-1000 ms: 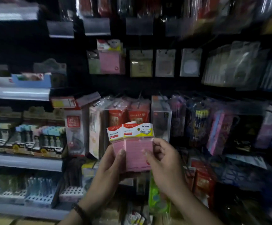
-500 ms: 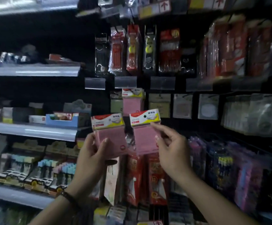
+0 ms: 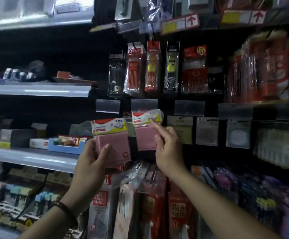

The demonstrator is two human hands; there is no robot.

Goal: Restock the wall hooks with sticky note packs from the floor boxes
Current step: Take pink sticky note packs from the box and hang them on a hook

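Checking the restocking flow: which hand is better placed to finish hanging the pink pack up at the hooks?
Right. The right hand holds the raised pack level with the hanging row, just under a label holder. The left hand grips the spare packs lower and further left.

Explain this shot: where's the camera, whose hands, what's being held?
No machine here. A person works with bare hands, and the single camera sits on their head, looking forward and down, so you see roughly what they see. They face a shop wall of hanging stationery, with shelves to the left. The left hand, with a bracelet at the wrist, grips a small stack of pink sticky notes. The right hand pinches another pink pack up against the wall display, index finger raised to its header card. Whether that pack already hangs on a hook is not clear. Pen packs hang above.
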